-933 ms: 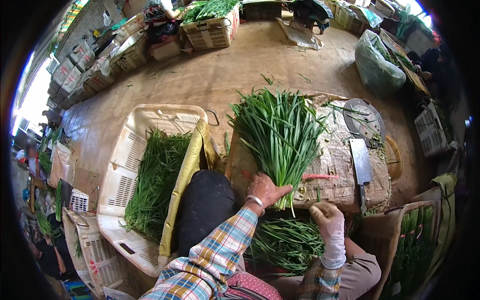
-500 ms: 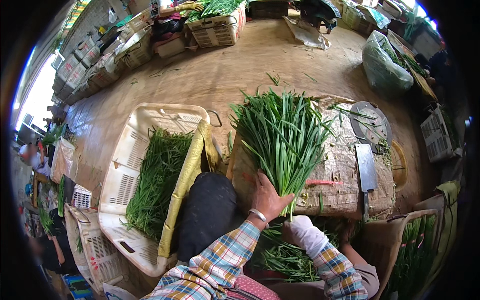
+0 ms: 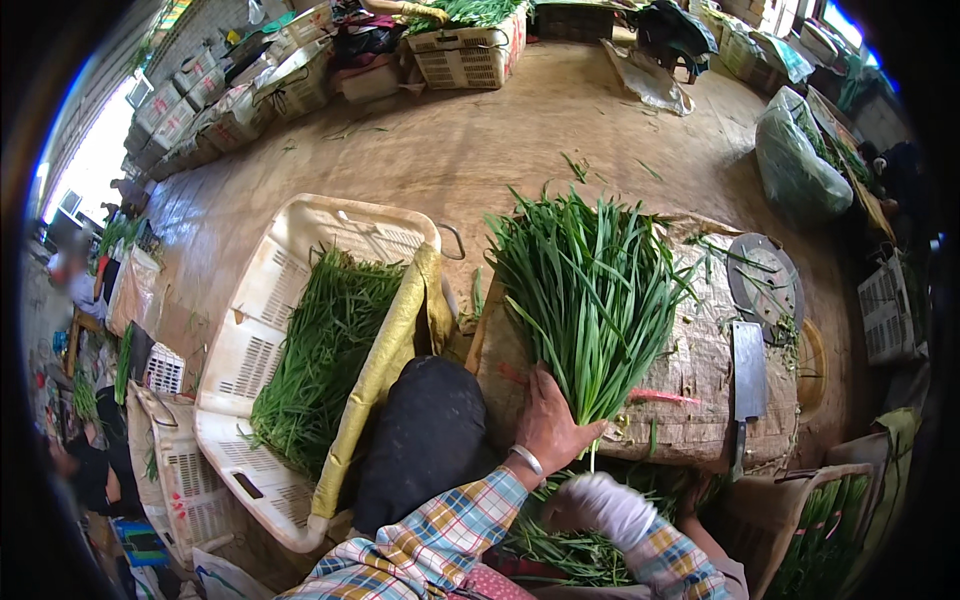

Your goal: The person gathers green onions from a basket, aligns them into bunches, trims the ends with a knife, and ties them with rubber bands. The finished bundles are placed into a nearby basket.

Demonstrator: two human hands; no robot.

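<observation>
A thick bunch of garlic chives (image 3: 595, 300) lies fanned out on a cloth-covered block (image 3: 690, 430), leaf tips pointing away from me. My left hand (image 3: 553, 422) presses on its lower end, the thumb across the pale stems and the fingers along the left side. Just below the stem ends is my right hand (image 3: 590, 508), in a white covering and smeared by motion; its fingers do not show clearly. Loose green leaves (image 3: 560, 545) lie beneath it. On the block's right side rests a cleaver (image 3: 748, 370), close to a round metal plate (image 3: 765, 285).
To the left, a white plastic crate (image 3: 235, 340) holds loose chives, with yellow cloth (image 3: 375, 390) over its near rim. Tied bundles (image 3: 820, 530) stand in a container at lower right. A stuffed plastic bag (image 3: 795, 160) sits far right. Other people work at left and far back.
My right hand has moved slightly down and left, away from the stem ends. The left hand stays on the bunch. The whole view has shifted a little, moving things rightward.
</observation>
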